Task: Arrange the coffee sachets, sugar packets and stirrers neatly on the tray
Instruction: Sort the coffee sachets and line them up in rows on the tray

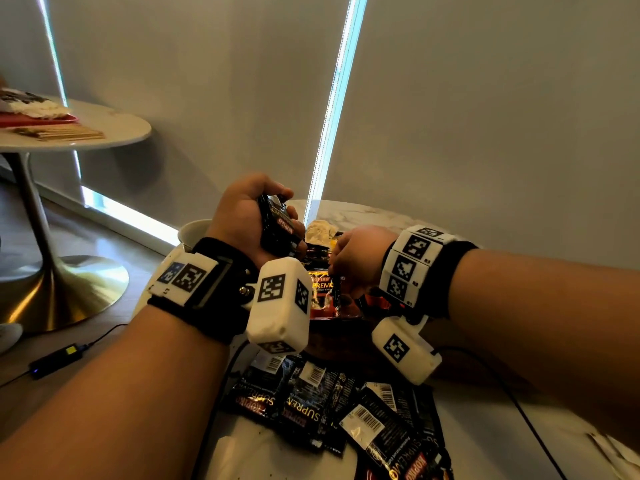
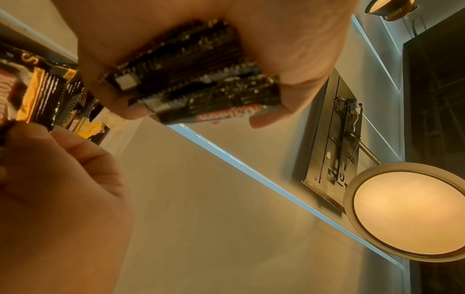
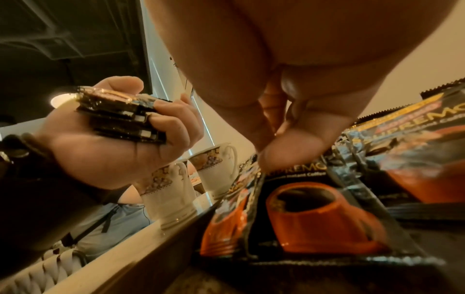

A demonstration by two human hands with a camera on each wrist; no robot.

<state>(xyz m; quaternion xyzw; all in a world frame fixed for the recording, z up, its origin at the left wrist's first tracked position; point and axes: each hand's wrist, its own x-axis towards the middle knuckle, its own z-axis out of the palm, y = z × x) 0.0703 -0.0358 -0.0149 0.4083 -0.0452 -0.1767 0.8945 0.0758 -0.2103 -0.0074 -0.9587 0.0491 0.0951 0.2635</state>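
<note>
Head view: nearest, loose coffee sachets (image 1: pixel 332 410) are seen scattered on the white table (image 1: pixel 485 427), some face down with barcodes up. Just beyond, a bundle of sachets (image 1: pixel 277 223) is clamped in the left hand (image 1: pixel 242 220), fingers curled round it. Beside it, the right hand (image 1: pixel 353 258) is lowered onto a standing sachet (image 3: pixel 314 208), whose top edge is pinched between thumb and fingertips. The tray is judged to lie under these sachets, though its rim cannot be made out. Farther off, two patterned cups (image 3: pixel 214 171) are seen. The step in hand is judged to be gathering sachets; next, the pinched one would need lifting and squaring against the bundle.
</note>
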